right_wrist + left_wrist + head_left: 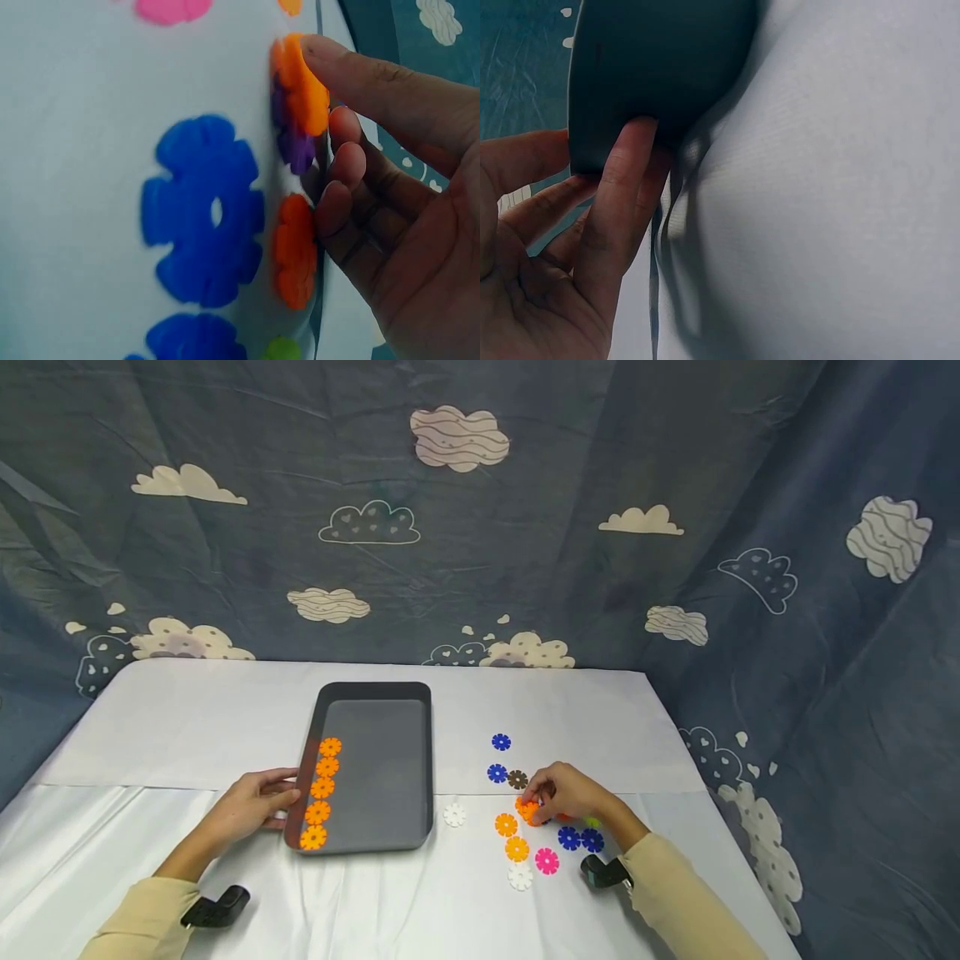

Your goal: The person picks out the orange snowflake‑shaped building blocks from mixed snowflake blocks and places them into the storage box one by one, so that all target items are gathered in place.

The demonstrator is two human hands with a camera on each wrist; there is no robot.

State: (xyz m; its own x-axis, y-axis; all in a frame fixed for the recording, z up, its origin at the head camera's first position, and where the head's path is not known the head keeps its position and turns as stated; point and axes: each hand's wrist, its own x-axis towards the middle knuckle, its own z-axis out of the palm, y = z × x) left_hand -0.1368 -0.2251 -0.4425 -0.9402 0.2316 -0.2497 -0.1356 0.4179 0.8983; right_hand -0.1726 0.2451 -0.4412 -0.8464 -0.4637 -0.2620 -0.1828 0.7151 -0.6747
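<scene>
A dark grey tray (375, 768) holds a column of several orange flower-shaped discs (322, 787) along its left side. My left hand (251, 806) grips the tray's left wall, thumb and fingers on either side of it; the left wrist view shows the hand (577, 232) at the tray wall (652, 75). Over the loose discs, my right hand (573, 795) pinches an orange disc (529, 812). In the right wrist view the thumb of the right hand (397, 172) lies on the orange disc (306, 86), with a purple disc (295, 139) just beside it.
Loose discs lie right of the tray: blue (501, 742), brown (517, 779), white (453, 814), orange (506, 824), pink (547, 861) and green (592, 822). A red-orange disc (295, 251) lies near my right fingertips. A cloud-patterned cloth (525, 577) hangs behind the white-covered table (360, 902).
</scene>
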